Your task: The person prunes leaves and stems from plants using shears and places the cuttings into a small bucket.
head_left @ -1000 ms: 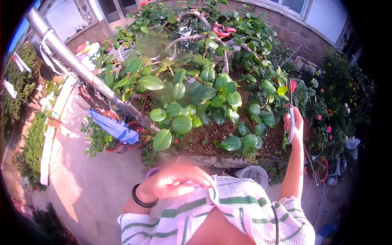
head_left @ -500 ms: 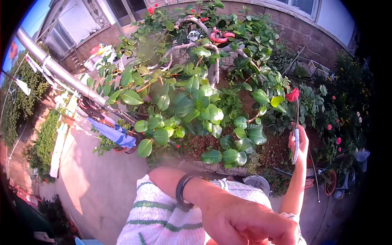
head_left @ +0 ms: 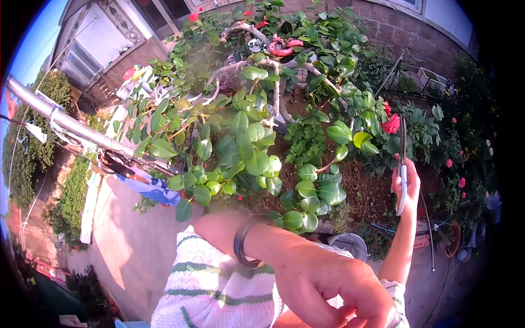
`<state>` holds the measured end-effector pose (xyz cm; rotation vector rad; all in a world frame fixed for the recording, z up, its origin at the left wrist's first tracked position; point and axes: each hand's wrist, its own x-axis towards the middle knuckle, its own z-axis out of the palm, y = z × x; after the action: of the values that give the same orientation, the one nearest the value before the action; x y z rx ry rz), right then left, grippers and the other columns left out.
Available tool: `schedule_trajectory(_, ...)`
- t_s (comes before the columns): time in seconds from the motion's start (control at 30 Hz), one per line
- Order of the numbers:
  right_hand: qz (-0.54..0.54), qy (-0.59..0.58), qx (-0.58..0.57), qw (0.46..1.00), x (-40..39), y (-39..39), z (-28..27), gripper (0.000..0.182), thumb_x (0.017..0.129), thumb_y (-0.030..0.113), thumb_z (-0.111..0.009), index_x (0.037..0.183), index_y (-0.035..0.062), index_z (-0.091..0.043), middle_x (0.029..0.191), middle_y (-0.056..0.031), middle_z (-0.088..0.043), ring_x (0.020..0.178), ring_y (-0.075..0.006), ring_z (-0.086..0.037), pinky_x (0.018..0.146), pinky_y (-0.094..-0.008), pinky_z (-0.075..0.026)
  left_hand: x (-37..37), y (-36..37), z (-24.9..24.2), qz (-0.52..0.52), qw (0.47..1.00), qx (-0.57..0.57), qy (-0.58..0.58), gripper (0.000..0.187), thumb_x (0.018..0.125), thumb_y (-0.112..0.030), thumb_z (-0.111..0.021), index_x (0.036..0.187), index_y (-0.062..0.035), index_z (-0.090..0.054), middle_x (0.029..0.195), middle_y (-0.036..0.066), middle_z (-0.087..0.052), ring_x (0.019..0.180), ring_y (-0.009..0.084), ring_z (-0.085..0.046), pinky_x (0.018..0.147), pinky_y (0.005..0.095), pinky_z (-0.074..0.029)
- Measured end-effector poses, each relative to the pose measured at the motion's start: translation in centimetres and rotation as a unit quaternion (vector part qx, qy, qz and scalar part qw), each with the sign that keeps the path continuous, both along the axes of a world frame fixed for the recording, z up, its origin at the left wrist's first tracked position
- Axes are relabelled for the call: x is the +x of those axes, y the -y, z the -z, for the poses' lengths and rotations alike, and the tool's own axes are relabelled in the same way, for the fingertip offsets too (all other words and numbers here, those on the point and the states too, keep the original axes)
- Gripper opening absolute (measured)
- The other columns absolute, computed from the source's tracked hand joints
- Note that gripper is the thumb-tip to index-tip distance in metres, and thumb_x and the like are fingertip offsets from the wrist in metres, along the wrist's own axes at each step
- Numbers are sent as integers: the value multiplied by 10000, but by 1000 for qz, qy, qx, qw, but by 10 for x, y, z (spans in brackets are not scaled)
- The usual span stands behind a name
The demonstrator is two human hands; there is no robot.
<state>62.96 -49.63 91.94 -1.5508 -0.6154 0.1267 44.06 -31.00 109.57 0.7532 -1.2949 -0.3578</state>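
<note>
My right hand (head_left: 409, 183), arm stretched forward, is closed around the white handles of a pair of scissors (head_left: 403, 190). The narrow blades point up, right beside a red flower (head_left: 390, 124) at the right edge of the leafy bush. My left hand (head_left: 342, 290), below a dark bangle (head_left: 240, 249), crosses low in front of my body. Its fingers curl inward at the bottom of the view, and I cannot tell what they hold. Under that arm is my white top (head_left: 219, 284) with green stripes.
A broad bush (head_left: 257, 147) with glossy leaves and twisted branches fills the middle. A metal pole (head_left: 87, 128) slants on the left, with blue cloth (head_left: 150, 190) beneath it. A grey bucket (head_left: 350, 246) stands at the bed's near edge. Pink flowers (head_left: 462, 182) grow at right.
The view has shifted slightly, so the bush sits further left. The scissors are a little further right and now alongside the red flower; a second red bloom shows above it. Both hands keep a similar pose.
</note>
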Motion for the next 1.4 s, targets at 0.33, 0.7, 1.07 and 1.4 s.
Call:
schedule_trajectory(0.33,42,-22,0,999,-8,-22,13,609,828,321,-735,1295,1,-509,827,50,-490,712,-29,-458,617,-159,-357,6,-37,-73,-569,380,199,702,531,883,-276,-587,1265,-11,-329,1140,192,-524,821,323,-647,571,416,-559)
schedule_trajectory(0.7,56,-24,63,996,24,-30,-21,461,883,200,-661,1271,3,-511,762,69,-437,623,-15,-385,535,-165,-287,136,-149,-29,-762,449,251,392,209,806,-113,-637,997,-33,-656,867,104,-638,742,212,-638,633,304,-521)
schedule_trajectory(1.07,86,29,-154,984,68,-75,-73,508,796,5,-701,1268,-16,-515,1021,-45,-626,913,-93,-545,834,-232,-436,381,-354,87,-720,471,497,-112,207,777,-64,-615,960,-21,-702,743,81,-687,648,198,-639,591,349,-482)
schedule_trajectory(1.4,64,33,-152,986,106,-112,-87,475,801,49,-704,1240,-19,-536,963,-28,-601,878,-74,-523,813,-230,-438,462,-346,124,-724,485,483,-85,414,720,-244,-792,1040,-10,-676,779,108,-694,664,207,-674,645,337,-543)
